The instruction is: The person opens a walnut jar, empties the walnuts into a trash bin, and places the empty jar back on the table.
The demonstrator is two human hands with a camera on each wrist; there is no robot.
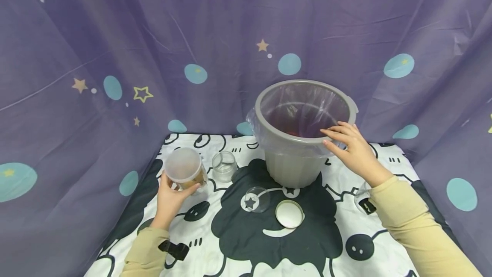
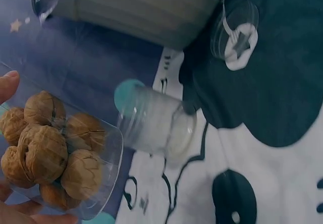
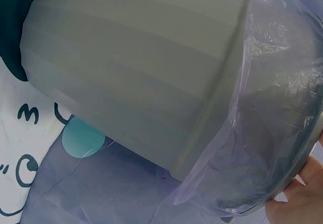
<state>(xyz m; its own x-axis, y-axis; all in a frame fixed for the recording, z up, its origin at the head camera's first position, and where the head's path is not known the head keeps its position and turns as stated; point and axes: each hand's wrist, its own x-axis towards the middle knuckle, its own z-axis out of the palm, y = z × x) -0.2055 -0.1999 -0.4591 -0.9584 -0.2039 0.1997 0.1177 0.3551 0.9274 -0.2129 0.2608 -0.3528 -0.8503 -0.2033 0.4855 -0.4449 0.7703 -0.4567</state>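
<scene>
At the left side of the table, my left hand (image 1: 169, 202) grips a clear jar (image 1: 183, 166) with a whitish translucent top. Several walnuts (image 2: 44, 151) show through its wall in the left wrist view. My right hand (image 1: 355, 153) is at the near right rim of a grey bin (image 1: 290, 168), its fingers spread and nearly straight over the edge. A thin transparent bag (image 3: 272, 93) lines the bin and folds down outside the rim. Something reddish lies deep inside the bin, mostly hidden.
A clear glass jar (image 1: 224, 168) stands right of the held jar. In front of the bin lie a clear round lid (image 1: 265, 201) and a white lid with a gold rim (image 1: 289, 214). A patterned cloth covers the table; a purple curtain (image 1: 230, 25) hangs behind.
</scene>
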